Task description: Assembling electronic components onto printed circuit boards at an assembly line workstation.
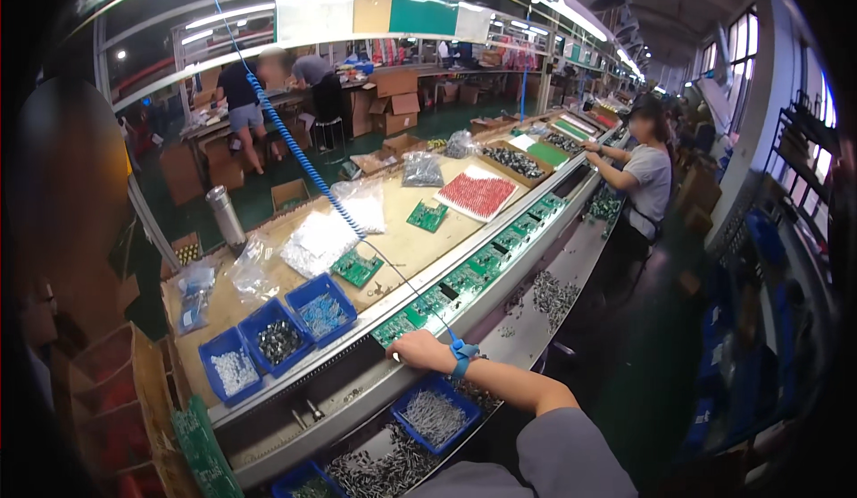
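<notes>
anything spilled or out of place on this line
Yes: small grey components lie scattered loose on the ledge right of the conveyor, and more are heaped outside the blue bin beside the person's forearm. The green circuit boards on the conveyor sit in an orderly row. The hand rests at the conveyor's edge.

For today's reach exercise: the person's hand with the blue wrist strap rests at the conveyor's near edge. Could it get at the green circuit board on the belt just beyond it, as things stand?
Probably yes. The hand lies on the conveyor rail, and the nearest green circuit board sits just past its knuckles with nothing between them. Only the wrist strap's coiled blue cord trails above, seemingly slack.
</notes>
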### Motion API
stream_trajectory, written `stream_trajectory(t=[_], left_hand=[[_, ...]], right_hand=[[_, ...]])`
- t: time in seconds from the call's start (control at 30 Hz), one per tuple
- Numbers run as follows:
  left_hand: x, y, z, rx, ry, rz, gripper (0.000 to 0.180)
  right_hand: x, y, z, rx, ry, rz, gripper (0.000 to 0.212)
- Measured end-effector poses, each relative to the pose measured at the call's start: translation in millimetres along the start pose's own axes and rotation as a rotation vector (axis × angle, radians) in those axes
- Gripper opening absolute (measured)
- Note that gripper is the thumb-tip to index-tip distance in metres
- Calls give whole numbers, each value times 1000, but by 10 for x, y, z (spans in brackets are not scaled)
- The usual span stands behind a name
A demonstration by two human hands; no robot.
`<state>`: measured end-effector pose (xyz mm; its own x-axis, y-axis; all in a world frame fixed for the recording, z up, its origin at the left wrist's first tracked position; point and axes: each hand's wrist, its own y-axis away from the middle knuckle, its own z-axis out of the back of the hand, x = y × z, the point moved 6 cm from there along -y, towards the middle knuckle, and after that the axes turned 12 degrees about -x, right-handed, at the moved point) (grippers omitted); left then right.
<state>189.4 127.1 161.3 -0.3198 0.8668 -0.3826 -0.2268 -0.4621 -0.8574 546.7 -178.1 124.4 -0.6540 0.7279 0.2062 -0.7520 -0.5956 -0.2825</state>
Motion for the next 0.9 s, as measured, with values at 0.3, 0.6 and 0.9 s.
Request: stream_trajectory(t=[0.3,0.6,0.9], left_hand=[[523,323,-162,13,31,69,12],[754,353,-186,253,105,312,15],[353,63,-132,263,-60,-63,11]], right_hand=[[-820,116,187,61,86,-253,29],[-928,630,656,-296,93,-338,23],[-773,1952,737,-697,50,-612,17]])
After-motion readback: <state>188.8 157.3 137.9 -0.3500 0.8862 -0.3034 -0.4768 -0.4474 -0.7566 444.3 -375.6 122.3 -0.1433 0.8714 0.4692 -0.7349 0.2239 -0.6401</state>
